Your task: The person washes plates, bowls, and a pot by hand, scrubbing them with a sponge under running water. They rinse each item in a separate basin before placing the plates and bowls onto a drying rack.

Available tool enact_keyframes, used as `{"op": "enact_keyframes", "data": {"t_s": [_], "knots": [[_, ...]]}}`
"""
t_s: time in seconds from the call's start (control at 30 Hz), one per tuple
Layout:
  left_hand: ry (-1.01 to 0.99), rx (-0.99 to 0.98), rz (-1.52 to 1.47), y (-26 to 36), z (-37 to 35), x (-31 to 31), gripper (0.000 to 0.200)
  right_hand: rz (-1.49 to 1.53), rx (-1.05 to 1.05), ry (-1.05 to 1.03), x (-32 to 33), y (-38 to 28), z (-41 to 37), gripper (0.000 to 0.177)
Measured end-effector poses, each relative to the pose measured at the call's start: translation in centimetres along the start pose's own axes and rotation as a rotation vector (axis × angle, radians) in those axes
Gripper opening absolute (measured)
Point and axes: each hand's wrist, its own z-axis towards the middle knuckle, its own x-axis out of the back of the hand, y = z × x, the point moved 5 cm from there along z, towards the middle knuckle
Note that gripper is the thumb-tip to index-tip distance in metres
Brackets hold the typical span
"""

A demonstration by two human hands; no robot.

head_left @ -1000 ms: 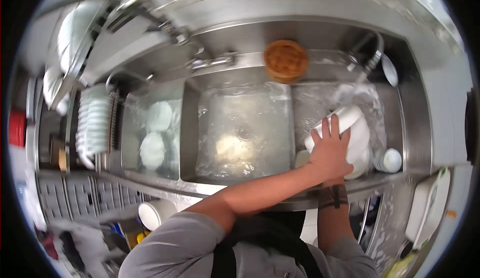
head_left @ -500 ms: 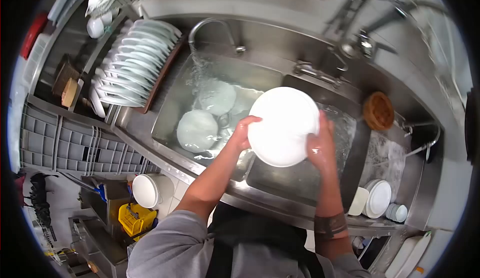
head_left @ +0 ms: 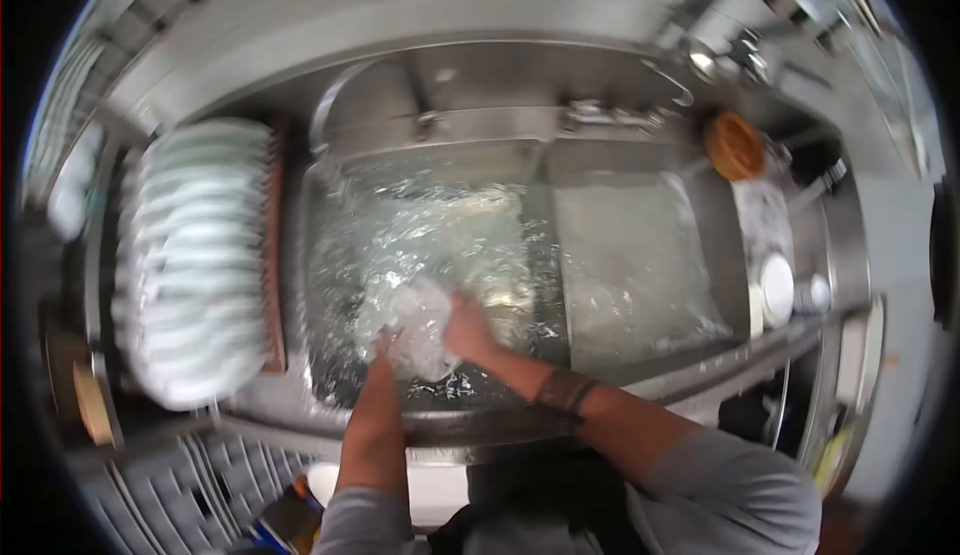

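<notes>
White plates (head_left: 195,265) lined up left | brown bowl (head_left: 718,153) far right | rippling water (head_left: 470,205) obscures dish (head_left: 420,305) between hands (head_left: 468,330); grip: cannot tell

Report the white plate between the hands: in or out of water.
In: rippling water surrounds the white plate between the left hand and right hand; whether fully under, cannot tell.
</notes>
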Motion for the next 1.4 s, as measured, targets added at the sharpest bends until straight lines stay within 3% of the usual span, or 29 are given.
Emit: {"op": "enact_keyframes", "data": {"t_s": [0.07, 0.1, 0.13, 0.2, 0.33, 0.4, 0.47, 0.5, 0.57, 0.63, 0.7, 0.73, 0.77, 0.8, 0.83, 0.87, 0.9, 0.93, 1.0, 1.03, 1.07, 1.1, 1.13, 1.17, 1.2, 1.3, 1.37, 1.4], "knots": [[-0.059, 0.071, 0.291, -3.9, -1.3, 0.7, 0.062, 0.044, -0.028, -0.047, -2.9, 0.1, 0.3, 0.067], [-0.298, 0.399, 0.385, -6.6, -1.5, 1.2, 0.061, 0.064, -0.030, -0.084, -4.0, 0.3, 0.6, 0.062], [-0.306, 0.343, 0.409, -7.6, -0.6, 1.8, 0.061, 0.067, -0.028, -0.128, -4.6, 0.7, 1.1, 0.058], [0.010, 0.388, 0.466, -9.1, 0.0, 4.3, 0.040, 0.108, -0.013, -0.235, -5.0, 1.6, 1.4, 0.050], [-0.024, 0.165, 0.736, -3.3, 3.7, 11.3, 0.028, 0.278, 0.071, -0.394, -0.4, 2.8, 2.3, 0.037], [0.347, 0.042, -0.347, 0.0, 6.6, 15.4, 0.022, 0.502, 0.139, -0.418, 3.5, 3.5, 1.9, 0.034], [-0.023, 0.198, -1.242, 14.3, 4.7, 20.5, 0.022, 1.058, 0.040, -0.389, 7.4, 5.2, 1.0, 0.032], [-0.056, 0.081, -1.234, 24.2, 2.3, 23.3, 0.020, 1.613, -0.131, -0.317, 9.4, 7.0, 0.6, 0.035], [-0.091, -0.179, -1.147, 42.5, -2.1, 27.0, 0.017, 1.853, -0.079, -0.093, 15.8, 10.5, 0.0, 0.039], [-0.026, -0.454, -0.973, 57.5, -5.7, 27.5, 0.017, 1.978, 0.204, -0.005, 24.5, 15.8, -2.2, 0.044], [0.049, -0.678, -0.904, 69.2, -7.6, 24.8, 0.019, 1.974, 0.562, 0.157, 33.1, 24.9, -3.4, 0.046], [0.066, -0.764, -0.940, 74.2, -8.2, 22.5, 0.019, 1.948, 0.447, 0.135, 37.7, 31.1, -3.6, 0.051], [0.024, -0.795, -0.871, 78.9, -8.9, 19.9, 0.022, 1.651, 0.505, 0.401, 45.6, 33.8, -9.9, 0.046], [-0.015, -0.820, -0.804, 83.5, -9.4, 17.3, 0.025, 1.540, 0.072, 0.498, 50.6, 40.1, -10.3, 0.039], [-0.006, -0.838, -0.720, 87.5, -9.4, 13.8, 0.030, 1.411, 0.065, 0.646, 54.4, 46.7, -12.2, 0.033], [0.001, -0.851, -0.633, 90.6, -9.1, 9.5, 0.035, 1.032, 0.020, 0.883, 57.6, 52.9, -15.6, 0.030], [0.058, -0.902, -0.505, 93.7, -8.9, 5.6, 0.038, 0.597, -0.206, 1.058, 61.1, 58.2, -18.6, 0.031], [0.120, -0.950, -0.380, 96.6, -8.1, 2.0, 0.042, 0.158, -0.285, 1.136, 62.0, 67.1, -19.6, 0.030], [0.171, -0.906, -0.201, 99.8, -4.3, -5.7, 0.048, -0.167, -0.535, 0.741, 64.7, 73.1, -24.7, 0.024], [0.212, -0.872, -0.025, 101.3, -2.8, -8.5, 0.055, -0.398, -0.296, 0.351, 63.1, 75.7, -23.9, 0.026], [0.206, -0.852, -0.029, 102.5, -1.4, -9.5, 0.055, -0.460, -0.115, 0.047, 60.0, 76.6, -23.6, 0.030], [-0.073, -0.693, 0.087, 102.8, 0.9, -11.3, 0.055, -0.452, 0.080, -0.246, 56.8, 77.4, -24.0, 0.035], [-0.348, -0.524, 0.191, 102.7, 2.5, -12.6, 0.055, -0.158, -0.192, -0.421, 53.6, 76.2, -24.1, 0.040], [-0.345, -0.497, 0.172, 103.4, 3.7, -12.0, 0.055, 0.098, -0.299, -0.235, 54.2, 72.7, -26.4, 0.040], [-0.403, -0.484, 0.238, 103.8, 4.5, -11.5, 0.051, 0.192, -0.271, -0.235, 53.6, 70.5, -26.3, 0.050], [-0.458, -0.464, 0.333, 104.8, 6.6, -11.9, 0.041, 0.342, -0.265, -0.088, 49.8, 70.6, -23.4, 0.046], [-0.455, -0.485, 0.376, 105.8, 7.9, -11.3, 0.036, 0.842, -0.860, 0.214, 50.3, 70.5, -24.0, 0.049], [-0.399, -0.474, 0.358, 106.6, 8.2, -10.2, 0.035, 0.837, -0.862, 0.209, 48.7, 71.3, -23.3, 0.049]]}}
